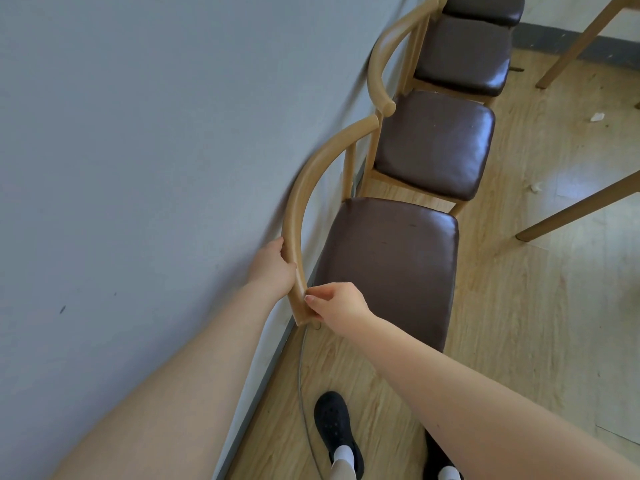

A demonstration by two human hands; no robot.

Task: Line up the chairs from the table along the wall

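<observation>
Several wooden chairs with dark brown padded seats stand in a row against the grey wall (138, 133). The nearest chair (388, 265) has a curved wooden backrest (304, 202) close to the wall. My left hand (272, 266) grips the backrest from the wall side, near its lower end. My right hand (337, 304) pinches the same end of the backrest from the seat side. Behind it stand a second chair (436, 143), a third chair (464, 53) and part of a fourth chair (485, 6).
Wooden table legs (571, 216) slant in at the right over the light wood floor (519, 341). Small white scraps (597, 116) lie on the floor. A thin cable (301, 393) runs along the baseboard. My black shoes (334, 424) are at the bottom.
</observation>
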